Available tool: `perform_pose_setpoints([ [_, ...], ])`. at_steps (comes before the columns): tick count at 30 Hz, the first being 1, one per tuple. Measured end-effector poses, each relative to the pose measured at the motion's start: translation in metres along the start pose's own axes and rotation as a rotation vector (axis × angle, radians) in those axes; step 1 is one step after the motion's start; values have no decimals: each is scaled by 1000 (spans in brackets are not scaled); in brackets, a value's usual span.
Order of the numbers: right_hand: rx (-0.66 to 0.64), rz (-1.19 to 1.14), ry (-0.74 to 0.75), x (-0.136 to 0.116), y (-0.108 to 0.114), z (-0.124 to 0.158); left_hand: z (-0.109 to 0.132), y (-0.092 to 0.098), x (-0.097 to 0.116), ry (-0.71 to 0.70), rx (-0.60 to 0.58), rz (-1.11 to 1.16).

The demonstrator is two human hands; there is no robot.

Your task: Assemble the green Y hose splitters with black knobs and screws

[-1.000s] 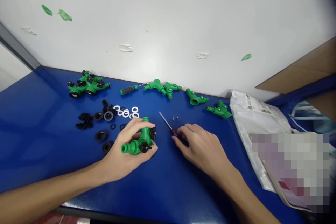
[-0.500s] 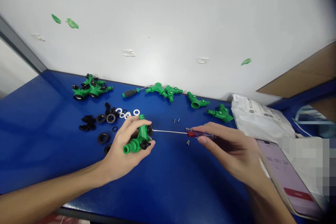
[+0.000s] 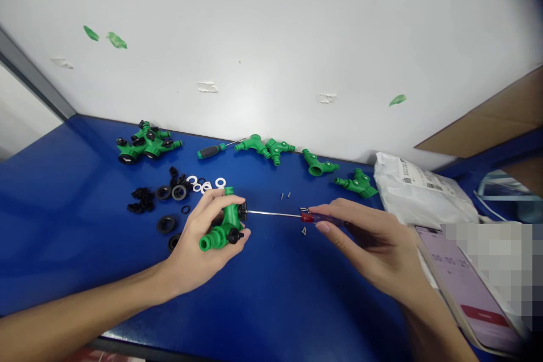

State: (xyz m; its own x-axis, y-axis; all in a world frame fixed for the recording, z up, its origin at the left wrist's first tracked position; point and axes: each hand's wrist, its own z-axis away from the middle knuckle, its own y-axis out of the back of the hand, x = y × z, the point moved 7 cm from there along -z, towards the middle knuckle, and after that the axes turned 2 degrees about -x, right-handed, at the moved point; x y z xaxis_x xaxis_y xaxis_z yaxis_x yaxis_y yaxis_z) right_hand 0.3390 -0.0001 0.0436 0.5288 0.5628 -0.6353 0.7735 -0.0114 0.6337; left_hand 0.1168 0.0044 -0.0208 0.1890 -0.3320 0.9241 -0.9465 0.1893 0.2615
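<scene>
My left hand [image 3: 197,249] is closed around a green Y-shaped hose splitter [image 3: 231,216] with black valve knobs, held above the blue table. In my right hand [image 3: 373,243] is a screwdriver [image 3: 275,214] with a red and clear handle, gripped between thumb and fingers. Its long shaft lies almost level, and the tip meets the black knob [image 3: 242,212] on the splitter's right side. Beneath and beside the screwdriver handle lie a few small screws [image 3: 304,231]. Whether a screw sits at the tip is too small to tell.
Black rings [image 3: 166,224], white washers [image 3: 220,182] and black knobs [image 3: 142,199] lie left of the splitter. Assembled splitters [image 3: 155,144] stand at back left. A green-black screwdriver [image 3: 211,151] and several bare green bodies [image 3: 319,165] line the wall. A phone [image 3: 466,288] and white package [image 3: 416,186] are right.
The screwdriver handle has shifted very slightly left and has turned a little in my right hand's fingers. My left hand keeps the splitter almost still.
</scene>
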Motion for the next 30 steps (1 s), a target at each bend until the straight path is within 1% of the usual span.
perform_pose_setpoints([
  [7, -10, -2, -24, -1, 0, 0, 0, 0, -2, 17, -1, 5],
  [12, -18, 3, 27, -6, -1, 1, -1, 0, -2, 21, 5, 7],
  [16, -15, 14, 74, -12, -1, 1, -1, 2, -2, 17, 32, -1],
  [21, 3, -4, 114, -15, -1, 2, -1, 1, -2, 16, 15, -28],
  [24, -1, 46, 71, -11, -2, 2, 1, 1, -1, 11, 10, -75],
  [27, -8, 124, -25, -5, -5, 1, 3, 0, -1, 15, -8, -95],
  [30, -45, 112, -99, -1, -10, 2, 3, -2, -1, 27, -32, -101],
])
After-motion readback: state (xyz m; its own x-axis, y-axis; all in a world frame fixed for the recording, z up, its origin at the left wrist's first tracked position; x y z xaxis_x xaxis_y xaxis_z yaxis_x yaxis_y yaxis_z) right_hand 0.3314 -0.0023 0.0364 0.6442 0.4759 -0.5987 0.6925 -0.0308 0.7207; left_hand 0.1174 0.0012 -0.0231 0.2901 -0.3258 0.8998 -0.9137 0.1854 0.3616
